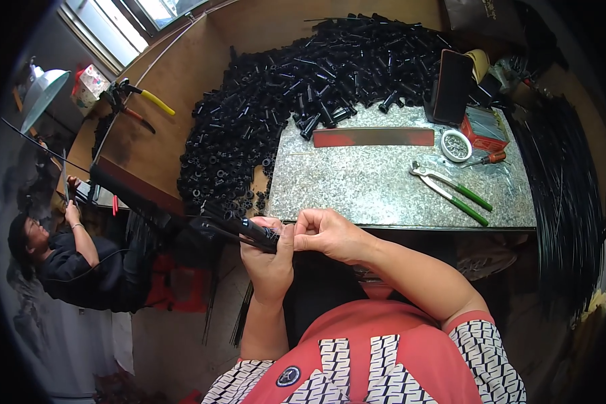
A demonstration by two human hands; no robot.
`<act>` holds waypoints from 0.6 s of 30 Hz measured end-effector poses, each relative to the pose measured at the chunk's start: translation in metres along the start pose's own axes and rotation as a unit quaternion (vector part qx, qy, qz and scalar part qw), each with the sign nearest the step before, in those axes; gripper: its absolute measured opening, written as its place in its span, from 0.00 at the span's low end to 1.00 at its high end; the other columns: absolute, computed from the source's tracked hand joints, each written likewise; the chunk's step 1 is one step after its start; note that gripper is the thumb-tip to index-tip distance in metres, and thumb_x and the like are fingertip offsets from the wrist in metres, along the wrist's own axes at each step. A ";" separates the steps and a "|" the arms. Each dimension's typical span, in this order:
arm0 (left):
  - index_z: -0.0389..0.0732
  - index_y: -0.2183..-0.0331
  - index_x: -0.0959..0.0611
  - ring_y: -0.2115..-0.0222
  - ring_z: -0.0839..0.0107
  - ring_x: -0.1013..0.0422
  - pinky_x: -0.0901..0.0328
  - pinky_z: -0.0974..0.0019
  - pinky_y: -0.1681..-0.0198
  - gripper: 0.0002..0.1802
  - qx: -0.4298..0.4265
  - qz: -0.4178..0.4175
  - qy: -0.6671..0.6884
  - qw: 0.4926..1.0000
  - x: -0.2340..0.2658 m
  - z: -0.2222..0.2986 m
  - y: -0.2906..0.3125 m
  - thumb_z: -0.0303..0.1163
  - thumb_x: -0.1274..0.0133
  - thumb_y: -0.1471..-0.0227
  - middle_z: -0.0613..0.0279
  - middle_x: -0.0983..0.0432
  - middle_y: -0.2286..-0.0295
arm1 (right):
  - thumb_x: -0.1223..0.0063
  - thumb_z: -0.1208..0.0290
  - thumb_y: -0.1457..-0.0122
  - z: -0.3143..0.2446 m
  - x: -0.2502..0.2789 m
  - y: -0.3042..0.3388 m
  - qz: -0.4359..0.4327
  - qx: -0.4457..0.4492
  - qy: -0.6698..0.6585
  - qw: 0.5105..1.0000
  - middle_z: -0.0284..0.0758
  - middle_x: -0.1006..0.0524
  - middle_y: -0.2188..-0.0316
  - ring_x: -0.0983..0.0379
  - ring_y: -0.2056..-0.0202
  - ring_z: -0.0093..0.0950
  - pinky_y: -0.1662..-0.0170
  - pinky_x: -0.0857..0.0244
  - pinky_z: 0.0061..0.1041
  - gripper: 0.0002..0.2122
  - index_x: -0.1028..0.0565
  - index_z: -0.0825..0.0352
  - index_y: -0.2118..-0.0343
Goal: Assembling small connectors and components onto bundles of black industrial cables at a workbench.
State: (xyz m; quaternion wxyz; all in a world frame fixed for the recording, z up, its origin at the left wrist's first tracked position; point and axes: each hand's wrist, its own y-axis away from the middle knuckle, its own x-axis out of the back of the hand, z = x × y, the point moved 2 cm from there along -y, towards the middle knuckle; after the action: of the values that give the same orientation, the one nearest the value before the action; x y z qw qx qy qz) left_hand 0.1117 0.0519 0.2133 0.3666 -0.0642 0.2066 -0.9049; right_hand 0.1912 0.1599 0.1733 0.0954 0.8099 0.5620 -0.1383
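My left hand point(266, 266) is closed around a dark bundle of black tube-like pieces point(254, 233), held just off the front left corner of the stone slab. Small shiny bits show at the end of the bundle by my thumb, too fine to name. Beside that end, my right hand point(335, 236) is closed in a pinch, its fingertips close against the left thumb. Whatever those fingertips hold is hidden or too small to make out. Beyond my hands spreads a large heap of black tubular parts point(330, 71), with smaller ring-ended ones nearest me.
On the speckled slab point(357, 188) lie green-handled pincers point(451, 192), a red-edged flat bar point(374, 137), a white bowl of small metal bits point(456, 146) and a screwdriver point(488, 159). A phone point(452, 87) stands upright behind. Long black rods point(562, 209) hang at right. Another person point(81, 262) works at left.
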 end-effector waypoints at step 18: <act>0.41 0.64 0.36 0.70 0.77 0.37 0.39 0.72 0.63 0.16 0.029 -0.127 0.099 0.987 0.005 0.000 -0.004 0.16 0.47 0.50 0.63 0.36 0.71 | 0.43 0.67 0.43 -0.001 -0.008 0.015 -0.009 0.036 0.003 0.999 0.25 0.30 0.76 0.38 0.74 0.13 0.72 0.42 0.15 0.10 0.30 0.68 0.69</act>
State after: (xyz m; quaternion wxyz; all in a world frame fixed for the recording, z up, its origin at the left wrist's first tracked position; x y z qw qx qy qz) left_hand 0.1056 0.0515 0.2145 0.2280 0.0104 0.2053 -0.9517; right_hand 0.2031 0.1481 0.1763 0.0634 0.8081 0.5643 -0.1564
